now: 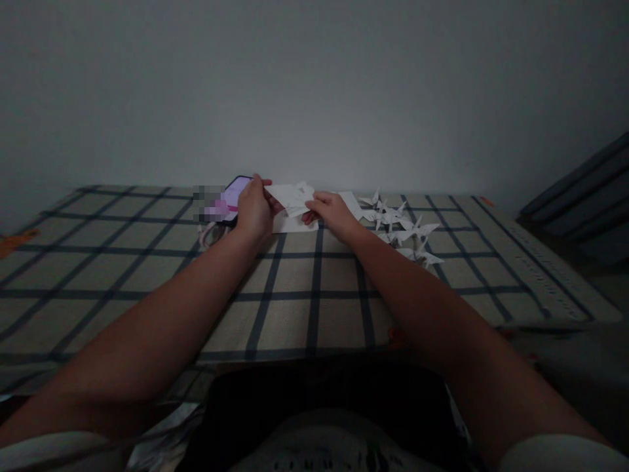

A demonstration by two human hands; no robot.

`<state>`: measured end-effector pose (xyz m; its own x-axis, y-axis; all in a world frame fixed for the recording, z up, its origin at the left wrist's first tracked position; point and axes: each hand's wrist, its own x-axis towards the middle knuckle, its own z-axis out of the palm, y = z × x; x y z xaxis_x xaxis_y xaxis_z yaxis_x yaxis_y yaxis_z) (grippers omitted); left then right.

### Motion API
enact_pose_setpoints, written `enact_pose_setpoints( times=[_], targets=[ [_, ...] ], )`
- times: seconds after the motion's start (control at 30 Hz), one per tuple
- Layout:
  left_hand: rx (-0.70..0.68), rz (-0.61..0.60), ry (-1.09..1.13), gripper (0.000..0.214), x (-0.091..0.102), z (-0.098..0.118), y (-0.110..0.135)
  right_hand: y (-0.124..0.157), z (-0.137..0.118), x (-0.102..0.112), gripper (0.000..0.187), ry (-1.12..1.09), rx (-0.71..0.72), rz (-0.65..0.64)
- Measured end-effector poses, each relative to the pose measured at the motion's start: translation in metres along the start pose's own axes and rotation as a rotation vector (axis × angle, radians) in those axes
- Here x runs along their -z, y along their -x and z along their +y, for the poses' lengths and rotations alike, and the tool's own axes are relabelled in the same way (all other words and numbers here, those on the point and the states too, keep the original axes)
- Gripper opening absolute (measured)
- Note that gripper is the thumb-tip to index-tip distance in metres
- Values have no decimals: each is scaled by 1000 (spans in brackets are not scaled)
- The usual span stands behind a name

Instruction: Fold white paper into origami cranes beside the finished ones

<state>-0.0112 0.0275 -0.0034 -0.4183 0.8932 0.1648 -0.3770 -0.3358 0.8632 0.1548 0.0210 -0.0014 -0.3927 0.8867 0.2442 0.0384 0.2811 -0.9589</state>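
A piece of folded white paper (291, 198) is stretched between my two hands, a little above the table. My left hand (256, 204) pinches its left end. At its right end, the fingers of my right hand (330, 211) are closed on the paper. Beneath it lies a flat white sheet (297, 225), partly covered by the held paper. Close by my left hand is a phone (234, 196) with a lit screen. Several white paper cranes (400, 226) stand in a cluster to the right of my right hand.
A checked tablecloth (295, 314) covers the table, which meets a plain wall (314, 92) at the back. Another white sheet (352, 204) lies behind my right hand. A pale cord or strap (212, 233) is below the phone. Dark ridged material (580, 190) rises at the right.
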Motion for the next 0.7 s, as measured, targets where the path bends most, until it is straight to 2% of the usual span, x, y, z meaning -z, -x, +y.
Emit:
enact_pose_setpoints(
  times=[0.13, 0.27, 0.33, 0.4, 0.5, 0.6, 0.7],
  targets=[
    [64, -33, 26, 34, -1, 1, 2, -2, 4, 4, 22, 169, 85, 135],
    [69, -13, -79, 28, 0, -6, 4, -2, 6, 9, 32, 476, 199, 305],
    [110, -46, -114, 28, 0, -5, 8, -3, 5, 10, 33, 576, 236, 342],
    [187, -132, -91, 34, -2, -1, 14, -3, 6, 12, 30, 630, 296, 322],
    [337, -269, -31, 45, -5, 8, 22, -4, 8, 12, 23, 664, 435, 217],
    [360, -336, -26, 51, -5, 14, 23, -3, 10, 11, 20, 644, 526, 75],
    [353, -394, -20, 56, -1, 15, 21, -2, 10, 10, 23, 615, 520, -16]
  ],
)
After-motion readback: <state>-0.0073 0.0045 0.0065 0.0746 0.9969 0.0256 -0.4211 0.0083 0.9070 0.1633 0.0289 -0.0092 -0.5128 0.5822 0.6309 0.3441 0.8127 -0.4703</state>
